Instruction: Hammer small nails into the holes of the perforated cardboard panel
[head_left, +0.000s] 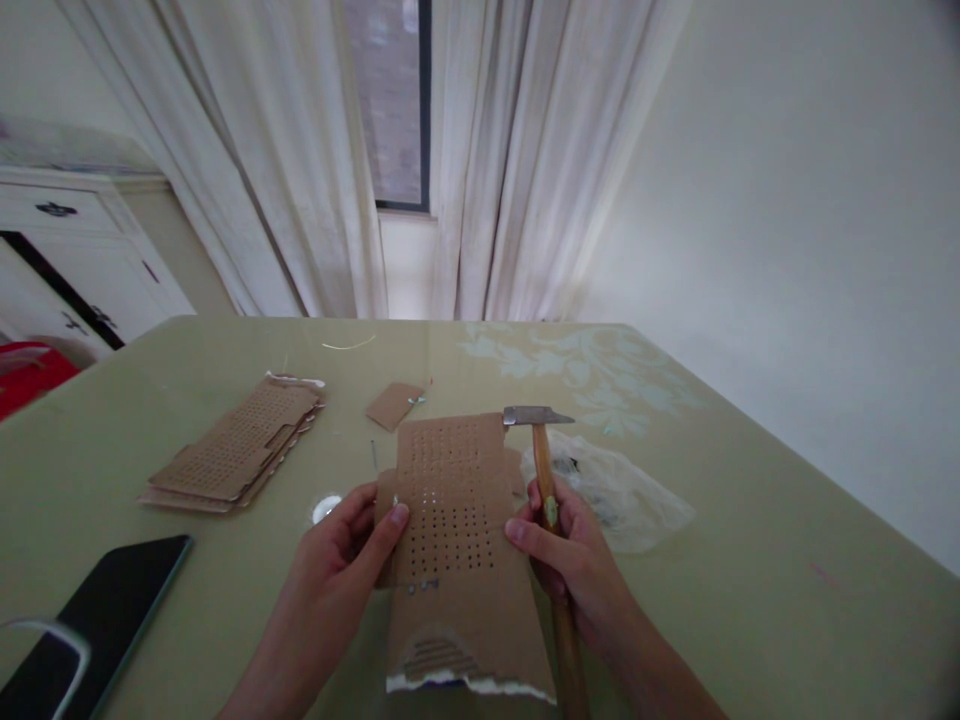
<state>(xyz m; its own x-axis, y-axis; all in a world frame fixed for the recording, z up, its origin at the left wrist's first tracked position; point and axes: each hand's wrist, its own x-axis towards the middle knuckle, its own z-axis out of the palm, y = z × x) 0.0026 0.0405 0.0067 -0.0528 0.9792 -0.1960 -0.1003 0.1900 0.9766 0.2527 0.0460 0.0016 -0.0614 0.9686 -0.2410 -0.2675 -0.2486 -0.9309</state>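
Note:
Between my hands is a brown cardboard piece (pixel 454 600) pierced with rows of small holes, its near edge torn white. My left hand (pixel 341 550) grips its left edge, thumb on top. My right hand (pixel 566 550) pinches the right edge with the thumb and also has its fingers around the wooden handle of a hammer (pixel 545 470). The hammer's metal head points away from me, beside the card's far right corner. Beyond the card lies a small cardboard scrap (pixel 394 405). A thin nail-like piece (pixel 373 455) shows near my left fingers.
A stack of perforated cardboard (pixel 244 440) lies on the left of the green table (pixel 720 590). A dark phone or tablet (pixel 105 610) rests at the front left. Behind my right hand sits a clear plastic bag (pixel 637 500). A small white disc (pixel 325 508) is by my left hand.

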